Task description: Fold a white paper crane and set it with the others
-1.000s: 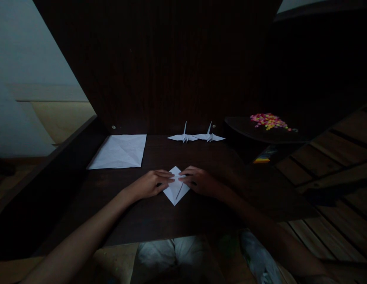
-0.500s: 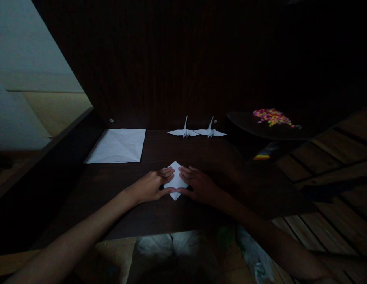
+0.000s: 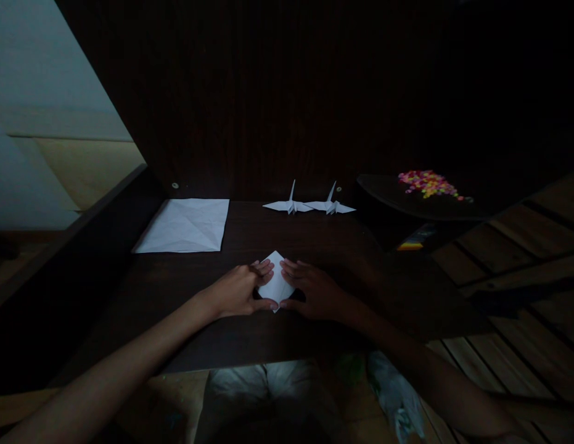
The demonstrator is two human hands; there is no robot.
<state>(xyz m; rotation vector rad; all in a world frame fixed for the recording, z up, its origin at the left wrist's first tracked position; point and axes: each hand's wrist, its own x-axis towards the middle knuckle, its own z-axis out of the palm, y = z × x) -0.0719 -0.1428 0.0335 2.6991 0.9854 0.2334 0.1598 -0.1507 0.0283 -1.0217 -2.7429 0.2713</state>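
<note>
A small diamond of folded white paper lies flat on the dark desk in front of me. My left hand rests on its left side, fingers stretched over the upper edge and thumb at the lower corner. From the right, my right hand mirrors this, its fingertips flat on the paper and its thumb near the same corner. In both hands a gap separates thumb and fingers. The folds beneath the fingertips are hidden.
Two white paper cranes stand side by side at the back of the desk. A creased white paper sheet lies at the back left. On a raised dark shelf at the right sits a pile of small colourful pieces.
Both thumbs have slid down towards the paper's lower corner. The fingers stay at the upper edges. The view has shifted slightly.
</note>
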